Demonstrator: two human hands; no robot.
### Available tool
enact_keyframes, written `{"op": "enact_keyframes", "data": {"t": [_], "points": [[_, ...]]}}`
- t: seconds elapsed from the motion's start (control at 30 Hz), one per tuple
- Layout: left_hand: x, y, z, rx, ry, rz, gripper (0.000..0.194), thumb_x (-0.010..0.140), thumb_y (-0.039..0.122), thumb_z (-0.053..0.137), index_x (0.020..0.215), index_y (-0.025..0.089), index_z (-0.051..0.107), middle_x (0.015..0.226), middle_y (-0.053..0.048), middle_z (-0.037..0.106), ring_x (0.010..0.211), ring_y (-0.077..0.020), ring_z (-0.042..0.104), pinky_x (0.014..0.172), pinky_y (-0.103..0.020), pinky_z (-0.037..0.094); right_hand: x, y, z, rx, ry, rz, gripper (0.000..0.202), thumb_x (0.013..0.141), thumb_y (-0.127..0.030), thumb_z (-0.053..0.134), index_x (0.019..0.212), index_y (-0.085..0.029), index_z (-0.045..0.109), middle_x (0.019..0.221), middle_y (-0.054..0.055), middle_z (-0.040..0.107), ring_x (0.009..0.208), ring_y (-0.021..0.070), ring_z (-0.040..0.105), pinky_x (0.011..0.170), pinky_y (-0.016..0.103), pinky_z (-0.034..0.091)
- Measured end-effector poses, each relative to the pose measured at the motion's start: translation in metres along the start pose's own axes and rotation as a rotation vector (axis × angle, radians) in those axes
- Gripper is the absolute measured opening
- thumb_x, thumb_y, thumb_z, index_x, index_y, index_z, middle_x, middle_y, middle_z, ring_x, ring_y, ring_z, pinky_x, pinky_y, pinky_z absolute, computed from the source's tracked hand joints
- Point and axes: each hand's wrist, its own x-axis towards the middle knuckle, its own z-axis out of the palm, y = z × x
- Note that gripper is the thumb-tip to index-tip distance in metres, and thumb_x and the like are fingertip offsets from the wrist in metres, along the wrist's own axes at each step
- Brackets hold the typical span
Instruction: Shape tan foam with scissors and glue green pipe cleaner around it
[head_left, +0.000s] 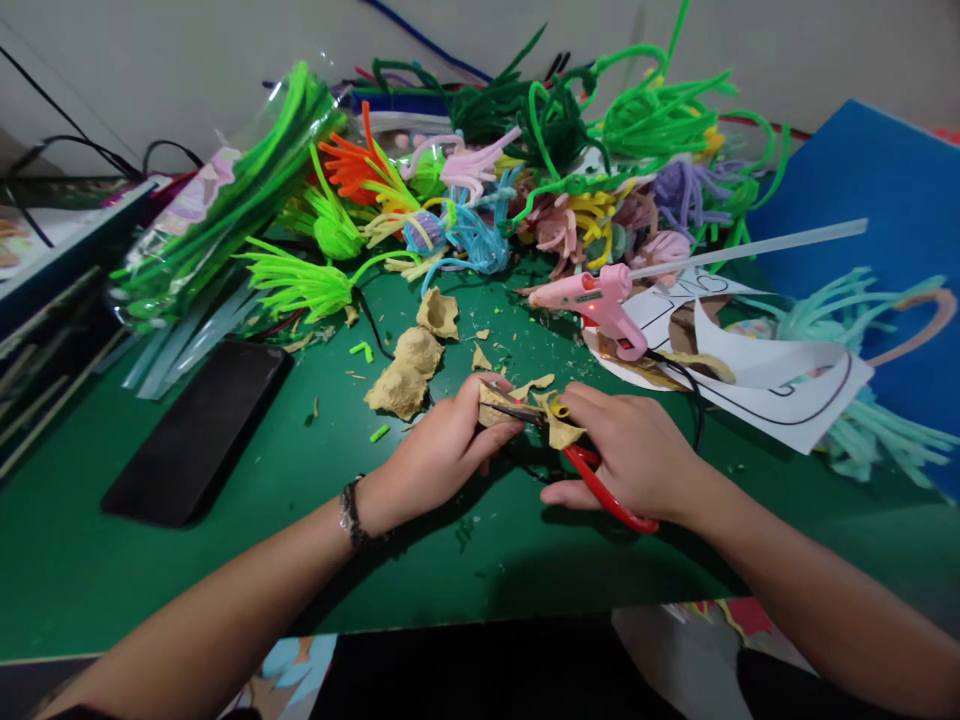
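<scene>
My left hand point(457, 430) is closed on a torn piece of tan egg carton point(493, 405), pinched between thumb and fingers. Red-handled scissors point(609, 495) are in my right hand point(637, 450), their blades lying across that carton piece. Scraps of carton curl around the blades near the pivot. Just beyond my left hand, several cut egg carton cups point(401, 385) rest on the green table. Part of the scissors' handle is hidden by my right fingers.
A pink glue gun point(589, 298) with a glue stick lies beyond my right hand, on cut white paper point(795, 395). Bundles of coloured pipe cleaners point(480, 235) pile along the back. A black phone point(199, 430) lies left on the green table point(420, 590).
</scene>
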Motion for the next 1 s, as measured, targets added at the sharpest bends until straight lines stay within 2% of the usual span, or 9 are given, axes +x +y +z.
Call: {"op": "enact_keyframes", "data": {"t": [0.2,0.57,0.67,0.83,1.0], "points": [[-0.0019,0.0008,0.0001,0.039,0.01,0.021,0.026,0.085,0.029,0.042,0.108,0.017,0.039,0.049,0.009,0.044,0.042,-0.0104,0.048,0.049,-0.023,0.036,-0.0014,-0.0012,0.0006,0.023,0.055,-0.031,0.066,0.07,-0.077,0.021,0.06,-0.018,0.047,0.056,0.001,0.047,0.044,0.0105,0.04,0.044,0.023,0.019],[-0.0028,0.0034,-0.0002,0.04,0.036,0.022,0.029,0.084,0.028,0.044,0.11,0.016,0.038,0.044,0.011,0.041,0.038,-0.0101,0.045,0.046,-0.022,0.035,-0.0014,0.0025,0.0031,0.128,0.116,-0.029,0.06,0.077,-0.069,0.026,0.052,-0.018,0.044,0.049,-0.002,0.038,0.043,0.0079,0.033,0.044,0.022,0.02],[-0.0025,0.0028,-0.0012,0.005,0.024,0.011,0.032,0.085,0.03,0.044,0.114,0.018,0.038,0.042,0.011,0.042,0.036,-0.01,0.046,0.045,-0.021,0.036,-0.0001,0.0033,0.0019,0.159,0.089,-0.003,0.059,0.075,-0.071,0.028,0.052,-0.018,0.042,0.051,-0.002,0.038,0.044,0.0084,0.034,0.044,0.021,0.022],[-0.0019,-0.0006,-0.0013,-0.041,0.057,0.032,0.031,0.084,0.029,0.047,0.113,0.021,0.038,0.057,0.008,0.053,0.038,-0.0074,0.047,0.046,-0.02,0.039,0.002,0.0023,-0.0015,0.152,-0.016,0.005,0.062,0.066,-0.078,0.03,0.067,-0.018,0.048,0.064,0.002,0.049,0.049,0.011,0.04,0.046,0.023,0.025],[-0.0017,-0.0004,-0.001,0.038,0.134,0.067,0.03,0.081,0.022,0.048,0.11,0.019,0.04,0.054,0.009,0.049,0.041,-0.0077,0.047,0.048,-0.02,0.038,0.0026,0.0017,-0.0021,0.076,-0.021,-0.019,0.067,0.066,-0.079,0.026,0.072,-0.018,0.05,0.068,0.004,0.052,0.051,0.0133,0.043,0.049,0.025,0.027]]}}
